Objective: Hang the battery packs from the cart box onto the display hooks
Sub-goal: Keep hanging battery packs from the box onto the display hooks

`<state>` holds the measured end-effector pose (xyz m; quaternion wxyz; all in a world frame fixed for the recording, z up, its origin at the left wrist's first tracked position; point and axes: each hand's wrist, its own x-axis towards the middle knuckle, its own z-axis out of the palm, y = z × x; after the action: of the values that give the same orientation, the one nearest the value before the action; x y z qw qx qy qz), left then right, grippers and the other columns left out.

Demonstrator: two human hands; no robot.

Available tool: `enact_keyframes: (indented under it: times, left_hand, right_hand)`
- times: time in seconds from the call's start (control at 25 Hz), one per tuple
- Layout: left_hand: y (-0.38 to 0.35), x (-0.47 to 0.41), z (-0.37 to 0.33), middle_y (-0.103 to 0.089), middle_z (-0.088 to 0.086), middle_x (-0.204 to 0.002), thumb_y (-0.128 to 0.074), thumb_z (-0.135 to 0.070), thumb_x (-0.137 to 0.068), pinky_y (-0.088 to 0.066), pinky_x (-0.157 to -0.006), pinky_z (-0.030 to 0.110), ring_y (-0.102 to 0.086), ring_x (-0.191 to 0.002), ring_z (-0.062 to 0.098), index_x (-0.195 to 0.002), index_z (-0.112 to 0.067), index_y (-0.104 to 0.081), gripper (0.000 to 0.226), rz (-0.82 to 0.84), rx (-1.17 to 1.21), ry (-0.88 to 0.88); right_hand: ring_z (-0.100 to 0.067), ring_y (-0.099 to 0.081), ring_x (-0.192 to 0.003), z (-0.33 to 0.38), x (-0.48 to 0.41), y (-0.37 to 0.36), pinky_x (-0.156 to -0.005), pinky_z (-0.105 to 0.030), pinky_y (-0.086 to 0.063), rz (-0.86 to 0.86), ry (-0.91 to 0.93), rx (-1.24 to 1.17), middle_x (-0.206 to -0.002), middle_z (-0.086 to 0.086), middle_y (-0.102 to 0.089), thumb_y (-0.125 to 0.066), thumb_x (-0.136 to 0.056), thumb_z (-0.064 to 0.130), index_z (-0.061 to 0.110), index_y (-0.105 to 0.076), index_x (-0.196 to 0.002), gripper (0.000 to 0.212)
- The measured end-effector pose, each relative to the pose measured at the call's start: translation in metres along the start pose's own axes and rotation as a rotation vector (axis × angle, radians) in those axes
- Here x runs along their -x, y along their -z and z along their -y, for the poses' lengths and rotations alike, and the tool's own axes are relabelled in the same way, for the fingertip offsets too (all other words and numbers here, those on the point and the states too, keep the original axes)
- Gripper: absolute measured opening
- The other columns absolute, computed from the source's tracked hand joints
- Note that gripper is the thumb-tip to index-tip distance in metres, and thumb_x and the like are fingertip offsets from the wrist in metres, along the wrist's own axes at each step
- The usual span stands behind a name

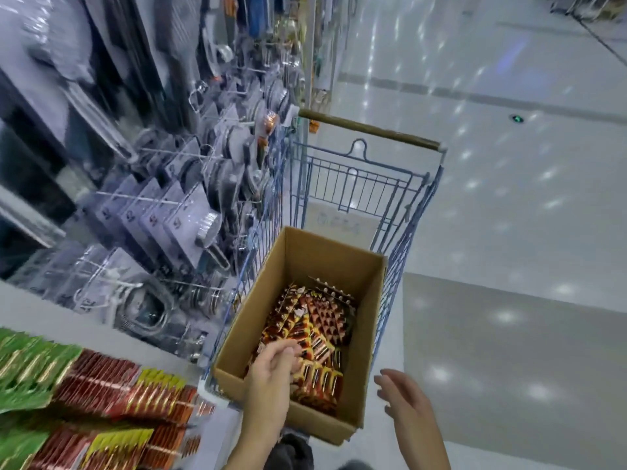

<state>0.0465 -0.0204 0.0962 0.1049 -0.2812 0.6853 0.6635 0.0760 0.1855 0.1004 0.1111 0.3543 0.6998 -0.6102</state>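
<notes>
Down inside the cardboard box [369,293] riding in the blue cart [400,198], battery packs [319,320] lie in a loose heap. Left hand [271,374] reaches in over the near packs, fingers curled down onto them; whether a pack is actually pinched, cannot tell. Right hand [403,398] hovers outside the box's near corner, fingers spread, holding nothing. Step: picking from the box. Next move likely needs a firm grip, a lift, then a swing left to the display rows [101,395], threading the pack's hang-hole onto a hook.
</notes>
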Motion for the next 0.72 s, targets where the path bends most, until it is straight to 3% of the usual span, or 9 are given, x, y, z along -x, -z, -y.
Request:
enact_keyframes:
  times: [0.16,0.28,0.44,0.52,0.64,0.72]
  left_hand:
    - [-0.002,-0.046,-0.010,-0.076,-0.014,-0.100,-0.053,-0.020,-0.106,-0.061,-0.086,0.035,-0.072,-0.096,0.014,-0.106,-0.028,-0.073,0.021,-0.013,-0.053,0.004]
    - [-0.007,-0.070,-0.007,-0.077,-0.013,-0.102,-0.054,-0.022,-0.106,-0.061,-0.086,0.036,-0.072,-0.096,0.012,-0.107,-0.029,-0.073,0.020,-0.024,-0.083,0.075]
    - [-0.029,-0.117,0.019,-0.075,-0.003,-0.106,-0.058,-0.025,-0.105,-0.061,-0.089,0.041,-0.073,-0.097,0.019,-0.116,-0.025,-0.070,0.016,-0.022,-0.145,0.200]
    - [-0.047,-0.153,0.038,-0.073,0.002,-0.113,-0.059,-0.026,-0.104,-0.057,-0.097,0.046,-0.070,-0.103,0.027,-0.125,-0.018,-0.068,0.024,-0.045,-0.227,0.293]
    - [-0.070,-0.209,0.074,-0.063,0.008,-0.134,-0.062,-0.024,-0.103,-0.044,-0.107,0.037,-0.058,-0.127,0.031,-0.137,-0.005,-0.059,0.039,-0.079,-0.328,0.505]
    - [-0.081,-0.236,0.100,-0.061,0.015,-0.138,-0.064,-0.025,-0.102,-0.043,-0.108,0.039,-0.057,-0.129,0.035,-0.137,0.002,-0.055,0.046,-0.078,-0.348,0.633]
  right_hand:
    - [-0.010,-0.065,-0.104,0.020,-0.026,-0.021,-0.095,-0.037,-0.052,0.025,-0.009,0.076,-0.104,0.009,-0.073,-0.064,-0.099,0.032,0.029,-0.070,-0.102,0.007]
    - [-0.012,-0.064,-0.108,0.030,-0.046,-0.033,-0.098,-0.039,-0.052,0.036,-0.059,0.103,-0.109,0.010,-0.072,-0.063,-0.099,0.034,0.032,-0.070,-0.103,0.008]
    - [-0.010,-0.064,-0.107,0.039,-0.075,-0.043,-0.093,-0.029,-0.050,0.117,-0.088,0.147,-0.110,0.009,-0.070,-0.061,-0.101,0.033,0.031,-0.069,-0.107,0.010]
    - [-0.008,-0.063,-0.108,0.041,-0.086,-0.049,-0.096,-0.027,-0.050,0.149,-0.092,0.192,-0.109,0.011,-0.070,-0.062,-0.100,0.034,0.032,-0.069,-0.108,0.010]
    - [-0.001,-0.064,-0.103,0.039,-0.104,-0.057,-0.085,-0.016,-0.048,0.186,-0.112,0.218,-0.101,0.019,-0.070,-0.062,-0.100,0.035,0.033,-0.070,-0.107,0.010]
    - [0.001,-0.065,-0.098,0.040,-0.112,-0.058,-0.080,-0.015,-0.047,0.193,-0.124,0.214,-0.097,0.020,-0.072,-0.062,-0.099,0.032,0.032,-0.070,-0.106,0.010]
